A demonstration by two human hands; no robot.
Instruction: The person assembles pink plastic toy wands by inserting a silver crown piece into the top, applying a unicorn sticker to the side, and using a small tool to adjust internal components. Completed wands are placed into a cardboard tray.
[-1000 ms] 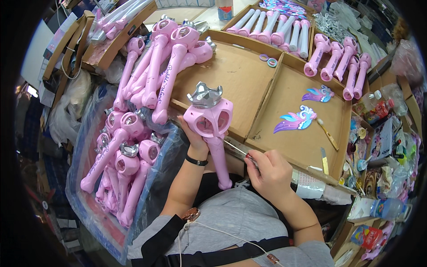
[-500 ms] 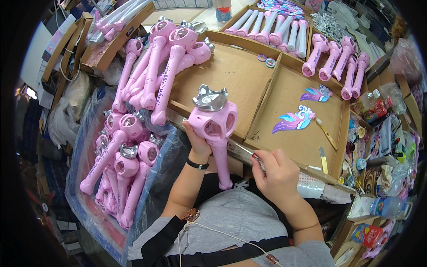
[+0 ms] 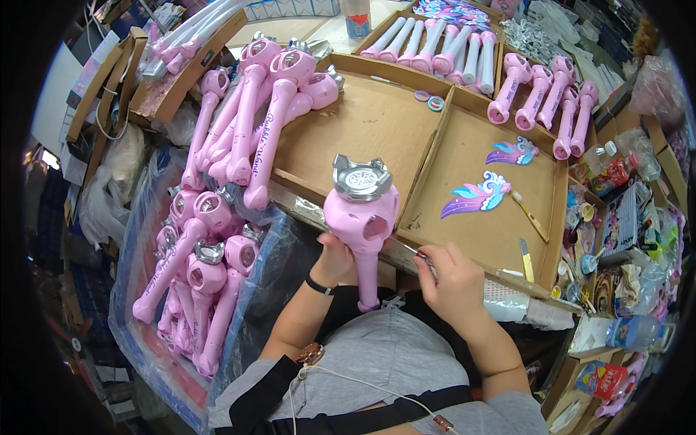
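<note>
One pink toy wand stands nearly upright in front of the person's chest, its silver crown-shaped cap toward the cardboard tray and its handle pointing down toward the lap. Its long axis runs almost straight toward and away from the body, tilted only slightly. The left hand is closed around the handle just below the round head and bears the wand. The right hand sits just to the right of the handle, near but apart from it, fingers curled shut on a thin metal tool whose tip points toward the wand's head. So the wand lies to the left of the tool hand. A heap of finished wands fills the plastic-lined bin at the left.
</note>
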